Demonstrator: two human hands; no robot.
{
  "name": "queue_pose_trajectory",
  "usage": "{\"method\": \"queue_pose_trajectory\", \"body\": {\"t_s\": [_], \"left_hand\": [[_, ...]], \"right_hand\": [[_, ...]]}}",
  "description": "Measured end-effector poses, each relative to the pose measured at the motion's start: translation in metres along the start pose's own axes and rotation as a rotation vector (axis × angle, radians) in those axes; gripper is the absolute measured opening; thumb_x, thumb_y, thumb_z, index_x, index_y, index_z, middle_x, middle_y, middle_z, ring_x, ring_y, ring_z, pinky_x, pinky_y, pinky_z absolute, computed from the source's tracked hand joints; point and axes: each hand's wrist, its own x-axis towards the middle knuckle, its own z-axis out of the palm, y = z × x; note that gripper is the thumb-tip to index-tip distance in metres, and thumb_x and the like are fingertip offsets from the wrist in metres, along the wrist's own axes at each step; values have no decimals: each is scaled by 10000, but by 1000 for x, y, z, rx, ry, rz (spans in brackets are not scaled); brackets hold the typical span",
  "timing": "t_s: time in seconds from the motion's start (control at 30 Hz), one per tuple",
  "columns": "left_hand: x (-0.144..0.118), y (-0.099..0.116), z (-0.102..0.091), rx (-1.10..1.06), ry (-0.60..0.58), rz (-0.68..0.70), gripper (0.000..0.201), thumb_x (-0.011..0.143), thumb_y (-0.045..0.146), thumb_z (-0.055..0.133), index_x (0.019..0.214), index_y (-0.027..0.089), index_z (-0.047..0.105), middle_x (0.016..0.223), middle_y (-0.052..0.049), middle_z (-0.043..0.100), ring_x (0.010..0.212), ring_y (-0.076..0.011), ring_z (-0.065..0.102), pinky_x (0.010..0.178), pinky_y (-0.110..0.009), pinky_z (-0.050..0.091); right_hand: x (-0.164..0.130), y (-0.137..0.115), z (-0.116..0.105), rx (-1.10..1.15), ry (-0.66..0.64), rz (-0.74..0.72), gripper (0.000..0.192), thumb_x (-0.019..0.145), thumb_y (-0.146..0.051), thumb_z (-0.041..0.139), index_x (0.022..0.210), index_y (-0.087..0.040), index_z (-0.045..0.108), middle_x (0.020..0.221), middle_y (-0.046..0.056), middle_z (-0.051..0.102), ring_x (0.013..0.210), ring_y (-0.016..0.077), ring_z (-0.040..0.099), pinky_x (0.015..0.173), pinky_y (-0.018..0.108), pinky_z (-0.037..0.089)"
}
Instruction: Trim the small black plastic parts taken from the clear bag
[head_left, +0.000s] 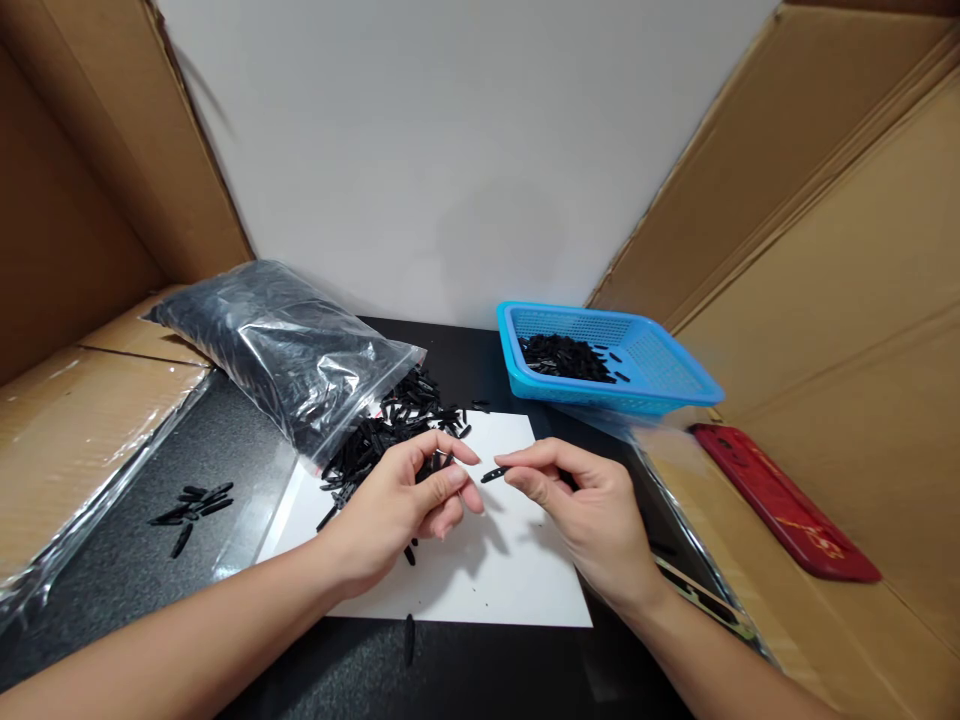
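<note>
the small black piece (493, 475) is pinched near one end between the thumb and index finger of the right hand (592, 500), above the white sheet (525, 585) on the worktop (300, 675). it is slim and elongated, dark all over apart from a few tiny pale dots in a row along the side, and it lies nearly level, its free end pointing toward the left hand (397, 490). that hand is loosely curled just beside it, thumb and index finger a narrow gap apart; dark bits show between the fingers, but i cannot tell whether they are held or lie behind.

similar narrow pieces make a heap (367, 450) by the mouth of the clear bag (281, 340), a small cluster (191, 505) to the left, and a batch (566, 358) inside the blue basket (615, 397).
</note>
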Motion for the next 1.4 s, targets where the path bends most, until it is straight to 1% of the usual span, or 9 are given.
{"method": "queue_pose_trajectory", "body": {"t_s": [0.13,0.23,0.33,0.57,0.73,0.83,1.07,1.23,1.4], "left_hand": [[0,-1,-1,34,-1,13,256,830,330,701,837,184,491,640,1,692,400,-24,393,417,-171,225],[0,-1,-1,46,2,5,294,787,270,730,777,192,447,622,-5,704,367,-21,398,395,-158,209],[-1,-1,0,45,3,12,281,764,213,720,766,195,439,603,-2,703,349,-20,401,386,-148,208],[-2,0,2,62,-13,20,291,733,147,691,756,210,408,572,23,684,339,-25,393,385,-146,219],[-2,-1,1,67,-36,12,367,737,299,769,774,212,414,591,22,672,379,-34,392,414,-167,202],[-2,1,3,28,-38,-11,338,828,461,674,813,199,462,681,-3,682,444,-43,405,450,-179,200],[-4,9,6,-98,1,-100,100,848,168,474,921,172,541,785,-54,707,494,-72,392,517,-216,271],[-3,3,3,-66,-26,-56,234,868,323,639,1031,180,550,829,-53,703,500,-67,331,480,-232,151],[-1,-2,0,0,-71,-26,205,924,375,591,930,212,467,780,-33,712,500,-70,282,461,-225,138]], "right_hand": [[1,0,3,359,-90,199,242,842,-390,632,708,-197,570,522,-63,471,418,73,279,412,217,228],[1,0,6,554,-226,342,307,896,-421,520,686,-204,463,569,-35,545,392,58,230,400,215,172],[0,1,8,407,-277,328,329,897,-465,567,712,-200,503,563,-52,512,405,60,232,407,211,171],[-6,0,7,-180,-239,-28,173,845,-299,664,912,-190,782,507,-65,403,492,103,316,499,251,280],[-7,-4,5,-246,-256,-132,175,853,-238,628,861,-191,796,588,-11,616,477,98,347,475,250,290],[-4,-3,3,-225,-160,-88,171,833,-242,634,838,-184,795,524,-27,535,470,100,324,469,250,283],[2,-1,-1,-86,8,42,161,763,-326,718,805,-190,793,512,-37,462,488,105,327,446,244,275],[1,-2,-1,-94,27,38,159,768,-341,721,778,-193,778,568,-7,577,497,111,384,458,248,327],[2,-1,-1,-94,23,32,223,778,-411,725,750,-192,755,569,-2,582,509,123,414,471,253,355]]}}
